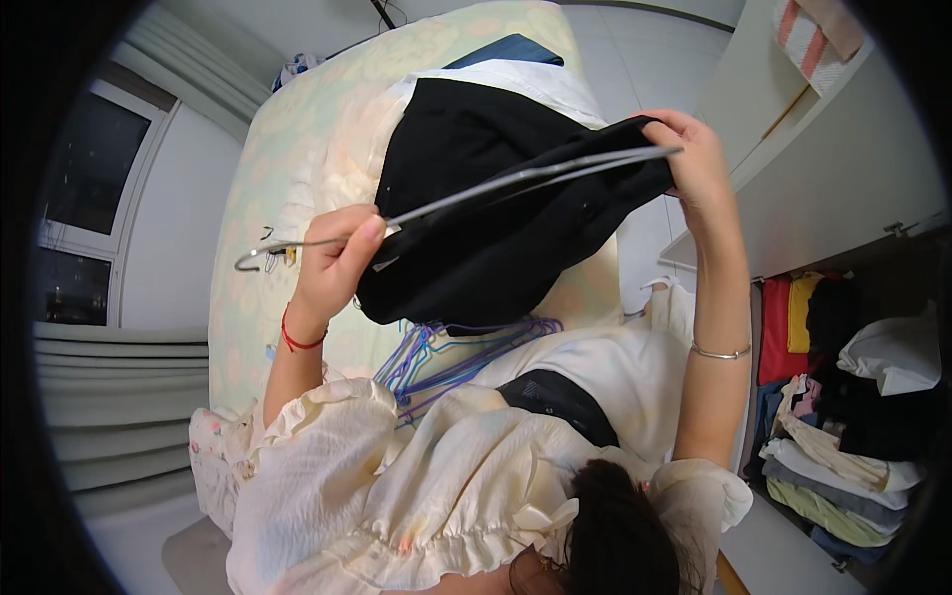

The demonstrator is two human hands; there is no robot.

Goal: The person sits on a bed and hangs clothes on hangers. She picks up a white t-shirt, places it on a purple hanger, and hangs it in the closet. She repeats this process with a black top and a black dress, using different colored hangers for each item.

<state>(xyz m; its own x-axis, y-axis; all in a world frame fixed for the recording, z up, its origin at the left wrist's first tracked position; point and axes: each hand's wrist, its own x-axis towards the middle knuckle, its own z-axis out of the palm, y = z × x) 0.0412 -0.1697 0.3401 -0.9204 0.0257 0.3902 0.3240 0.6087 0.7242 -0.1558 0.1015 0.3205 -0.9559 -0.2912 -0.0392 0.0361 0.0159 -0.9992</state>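
My left hand [338, 256] grips a grey wire clothes hanger [491, 186] near its neck, and the metal hook sticks out to the left. At the other end, my right hand [688, 152] pinches the edge of a black garment [476, 253] close to the hanger's tip. The garment hangs below and behind the hanger, partly over the bed. Whether the hanger's far end lies inside the cloth is hard to see. Under the garment's lower edge, several purple and blue hangers [461, 364] lie in a heap by my lap.
A bed [245, 297] with a pale patterned sheet carries a white garment [520, 74], a cream ruffled garment [349, 163] and folded blue denim [513, 50]. To the right stands an open wardrobe [818, 208] with stacked folded clothes [840, 476]. Grey curtains [126, 416] hang left.
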